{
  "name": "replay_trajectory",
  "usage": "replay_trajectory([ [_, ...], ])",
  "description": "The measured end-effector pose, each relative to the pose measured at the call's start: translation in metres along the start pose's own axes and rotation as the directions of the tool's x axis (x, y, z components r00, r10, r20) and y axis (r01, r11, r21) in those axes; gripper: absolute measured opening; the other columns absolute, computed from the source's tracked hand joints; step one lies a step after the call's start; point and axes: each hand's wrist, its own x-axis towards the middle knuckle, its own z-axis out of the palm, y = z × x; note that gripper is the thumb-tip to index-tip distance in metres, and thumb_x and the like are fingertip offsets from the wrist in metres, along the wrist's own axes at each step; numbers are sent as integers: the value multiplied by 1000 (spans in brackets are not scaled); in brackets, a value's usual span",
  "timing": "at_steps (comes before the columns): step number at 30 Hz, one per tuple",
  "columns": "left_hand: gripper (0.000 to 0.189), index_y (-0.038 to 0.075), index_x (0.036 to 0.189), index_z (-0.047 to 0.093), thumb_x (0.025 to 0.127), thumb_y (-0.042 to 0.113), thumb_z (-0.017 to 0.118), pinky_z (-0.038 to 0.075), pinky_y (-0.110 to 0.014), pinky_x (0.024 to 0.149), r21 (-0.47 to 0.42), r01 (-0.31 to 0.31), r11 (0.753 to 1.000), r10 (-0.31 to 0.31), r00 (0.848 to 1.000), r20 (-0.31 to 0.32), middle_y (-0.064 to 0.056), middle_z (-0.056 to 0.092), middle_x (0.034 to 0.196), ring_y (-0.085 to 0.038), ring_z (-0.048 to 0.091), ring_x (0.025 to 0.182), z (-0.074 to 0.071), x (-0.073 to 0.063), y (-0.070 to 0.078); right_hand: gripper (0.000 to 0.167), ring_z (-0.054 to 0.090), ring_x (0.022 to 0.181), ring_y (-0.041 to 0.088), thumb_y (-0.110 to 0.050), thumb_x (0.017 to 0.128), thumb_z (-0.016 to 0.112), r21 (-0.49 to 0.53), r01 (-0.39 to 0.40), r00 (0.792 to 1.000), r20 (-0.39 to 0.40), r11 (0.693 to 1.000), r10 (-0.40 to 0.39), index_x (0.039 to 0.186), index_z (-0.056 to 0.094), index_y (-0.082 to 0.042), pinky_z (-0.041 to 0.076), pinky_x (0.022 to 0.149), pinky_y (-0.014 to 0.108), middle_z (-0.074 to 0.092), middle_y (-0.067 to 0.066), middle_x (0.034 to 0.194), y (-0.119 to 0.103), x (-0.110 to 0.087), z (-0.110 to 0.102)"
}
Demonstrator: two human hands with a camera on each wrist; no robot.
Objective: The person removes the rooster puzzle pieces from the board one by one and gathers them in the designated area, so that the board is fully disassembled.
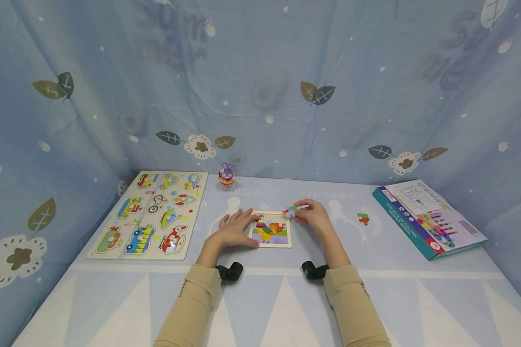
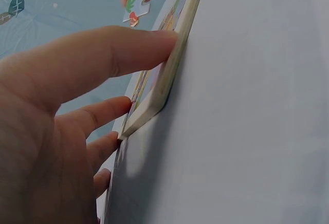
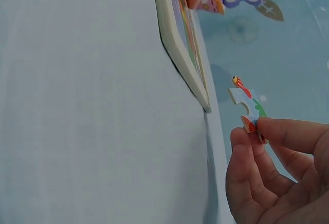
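A small jigsaw puzzle board (image 1: 269,244) with a pale rim and a rooster picture lies flat in front of me. My left hand (image 1: 233,232) rests at its left side, fingers spread; the thumb touches the front rim and the fingertips (image 2: 123,103) lie by the left side. Just off the board's back right corner, my right hand (image 1: 314,217) pinches a jigsaw puzzle piece (image 3: 248,106) between thumb and fingers. The piece is light blue with green and red parts and is held up, overlapping the board's corner in the head view.
Another jigsaw piece (image 1: 363,219), green and orange, lies to the right. At left is a large vehicle peg puzzle (image 1: 154,250). A purple rabbit figurine (image 1: 226,176) stands at the back by the curtain (image 1: 252,62). A boxed toy set (image 1: 431,217) lies at far right.
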Motion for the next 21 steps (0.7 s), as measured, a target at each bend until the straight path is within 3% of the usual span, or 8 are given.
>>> replay_trajectory([
  [10,79,24,139,43,68,38,74,1,-57,107,14,6,1000,-6,1000,1,-1,20,153,-29,9,141,2,2,-2,28,62,71,11,-7,86,60,22,-38,999,-31,999,39,114,60,0,51,66,24,61,12,93,6,0,-14],
  [21,80,22,139,42,67,37,73,2,-58,106,4,3,1000,-3,1000,2,-3,21,153,-30,9,141,0,0,0,30,61,70,9,-6,87,58,33,-27,999,-38,999,28,117,58,2,51,64,24,61,10,91,11,0,-30],
])
